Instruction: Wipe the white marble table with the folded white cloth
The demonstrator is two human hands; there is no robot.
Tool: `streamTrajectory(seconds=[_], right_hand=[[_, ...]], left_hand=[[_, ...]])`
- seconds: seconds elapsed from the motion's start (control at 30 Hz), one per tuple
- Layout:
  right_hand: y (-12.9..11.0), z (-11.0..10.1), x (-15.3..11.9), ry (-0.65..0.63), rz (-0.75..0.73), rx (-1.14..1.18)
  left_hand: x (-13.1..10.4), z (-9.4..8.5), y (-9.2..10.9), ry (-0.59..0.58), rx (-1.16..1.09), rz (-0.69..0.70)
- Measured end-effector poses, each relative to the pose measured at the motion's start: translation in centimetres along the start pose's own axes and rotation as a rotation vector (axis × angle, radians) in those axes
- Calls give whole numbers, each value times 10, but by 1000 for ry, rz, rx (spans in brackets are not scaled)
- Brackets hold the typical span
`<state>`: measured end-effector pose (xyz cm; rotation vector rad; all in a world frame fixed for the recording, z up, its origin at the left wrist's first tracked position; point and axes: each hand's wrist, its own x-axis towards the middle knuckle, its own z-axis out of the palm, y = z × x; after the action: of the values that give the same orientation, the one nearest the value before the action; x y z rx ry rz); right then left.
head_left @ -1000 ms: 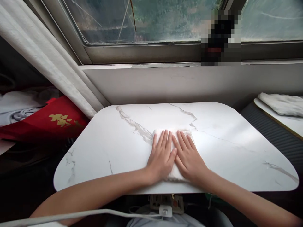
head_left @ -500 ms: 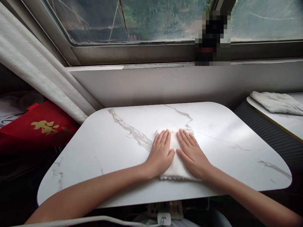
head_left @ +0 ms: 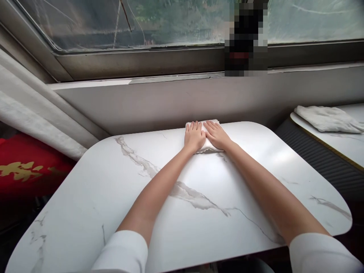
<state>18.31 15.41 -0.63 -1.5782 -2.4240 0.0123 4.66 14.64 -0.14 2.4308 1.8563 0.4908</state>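
A folded white cloth lies at the far edge of a white marble-patterned table, its back edge reaching the rim by the wall. My left hand rests flat on the left part of the cloth, fingers stretched out and pointing away from me. Flat on its right part is my right hand, fingers also extended. The two thumbs nearly meet in the middle. Both arms reach straight forward over the tabletop, and most of the cloth is hidden under the palms.
Behind the table runs a grey wall below a window. A white curtain hangs at the left, above a red bag with gold lettering. At the right, another white cloth lies on a second tabletop.
Both hands have slid the cloth forward, from the middle of the table to its far edge. The arms are stretched further out, and the view has shifted.
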Motion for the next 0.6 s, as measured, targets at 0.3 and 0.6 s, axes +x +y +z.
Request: streamTrajectory(seconds=[0.3,0.6], right_hand=[[1,-4,-11,-2,41,-45],[3,-17,-103,40,40,-75]], left_hand=[[2,3,11,-7,1,5],[-61,0,60,-42,-43,121]])
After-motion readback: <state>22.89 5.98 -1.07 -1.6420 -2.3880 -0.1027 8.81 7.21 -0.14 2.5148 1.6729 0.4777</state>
